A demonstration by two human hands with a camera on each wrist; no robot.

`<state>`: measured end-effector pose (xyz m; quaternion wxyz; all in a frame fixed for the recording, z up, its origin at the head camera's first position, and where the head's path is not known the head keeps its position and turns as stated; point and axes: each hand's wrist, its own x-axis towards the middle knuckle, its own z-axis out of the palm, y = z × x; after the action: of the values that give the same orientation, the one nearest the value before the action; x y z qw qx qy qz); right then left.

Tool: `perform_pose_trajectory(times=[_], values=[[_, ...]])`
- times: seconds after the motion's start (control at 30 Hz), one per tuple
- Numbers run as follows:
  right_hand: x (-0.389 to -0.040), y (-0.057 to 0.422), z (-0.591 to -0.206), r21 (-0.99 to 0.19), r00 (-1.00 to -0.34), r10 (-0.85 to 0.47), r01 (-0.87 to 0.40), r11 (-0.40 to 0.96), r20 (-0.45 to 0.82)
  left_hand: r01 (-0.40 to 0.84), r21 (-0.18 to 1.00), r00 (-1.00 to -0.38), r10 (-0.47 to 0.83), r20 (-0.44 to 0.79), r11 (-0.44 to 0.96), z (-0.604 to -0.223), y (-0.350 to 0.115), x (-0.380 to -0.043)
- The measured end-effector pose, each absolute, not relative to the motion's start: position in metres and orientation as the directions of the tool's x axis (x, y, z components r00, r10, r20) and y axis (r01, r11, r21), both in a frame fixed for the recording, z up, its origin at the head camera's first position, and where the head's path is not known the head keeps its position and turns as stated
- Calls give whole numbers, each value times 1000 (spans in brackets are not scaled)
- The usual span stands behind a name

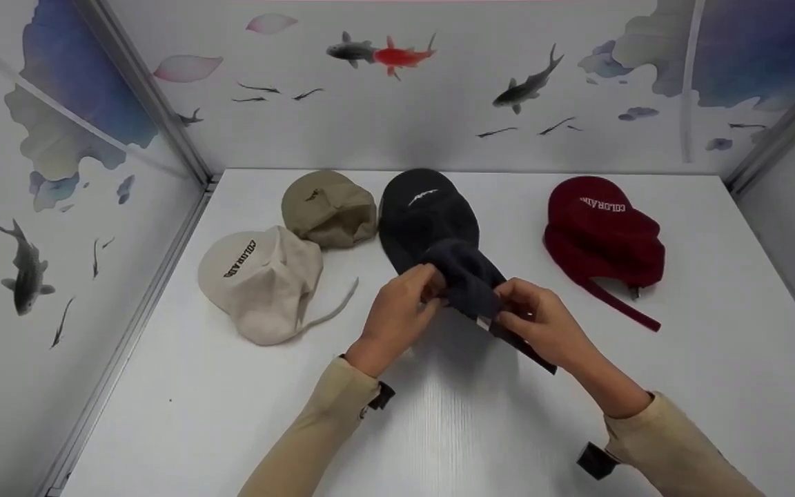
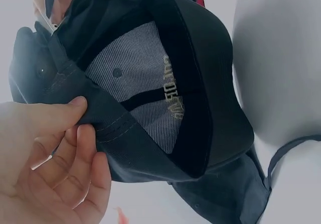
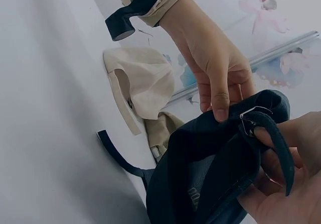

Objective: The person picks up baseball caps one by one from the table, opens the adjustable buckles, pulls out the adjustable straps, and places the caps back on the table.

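My left hand (image 1: 397, 314) and right hand (image 1: 548, 323) hold a navy cap (image 1: 463, 273) above the table. Its open underside, with a striped lining (image 2: 135, 73) and stitched lettering, faces the left wrist camera. My left thumb and fingers pinch the cap's back edge. On the other side of the back opening, my right thumb lies at the metal buckle (image 3: 247, 127), and the loose strap end (image 3: 282, 156) hangs beside the fingers. Behind the held cap lies a dark cap (image 1: 415, 200) with a white mark, partly hidden.
A cream cap (image 1: 259, 283) and a khaki cap (image 1: 328, 207) lie to the left, a red cap (image 1: 604, 228) to the right with its strap stretched out. A dark strap (image 1: 532, 355) extends beneath the right hand. Patterned panels (image 1: 432, 138) enclose the white table (image 1: 232, 407).
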<state>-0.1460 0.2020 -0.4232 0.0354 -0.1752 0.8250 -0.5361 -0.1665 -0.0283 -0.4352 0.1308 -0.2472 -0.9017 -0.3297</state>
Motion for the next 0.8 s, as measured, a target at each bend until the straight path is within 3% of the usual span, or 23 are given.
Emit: perform_pose_trajectory(times=[0.23, 0.4, 0.57, 0.8], values=[[-147, 202, -422, -911, -936, -320, -254, 324, 147, 484, 474, -855, 283, 434, 736, -433, -30, -153], [-147, 199, -421, -926, -938, -307, -253, 281, 163, 448, 532, -886, 275, 374, 718, -430, -29, -146], [-148, 193, -421, -934, -941, -305, -234, 271, 147, 437, 664, -899, 323, 297, 606, -430, -25, -148], [-150, 188, -424, -940, -940, -318, -217, 265, 127, 334, 885, -904, 375, 203, 325, -435, -19, -154]])
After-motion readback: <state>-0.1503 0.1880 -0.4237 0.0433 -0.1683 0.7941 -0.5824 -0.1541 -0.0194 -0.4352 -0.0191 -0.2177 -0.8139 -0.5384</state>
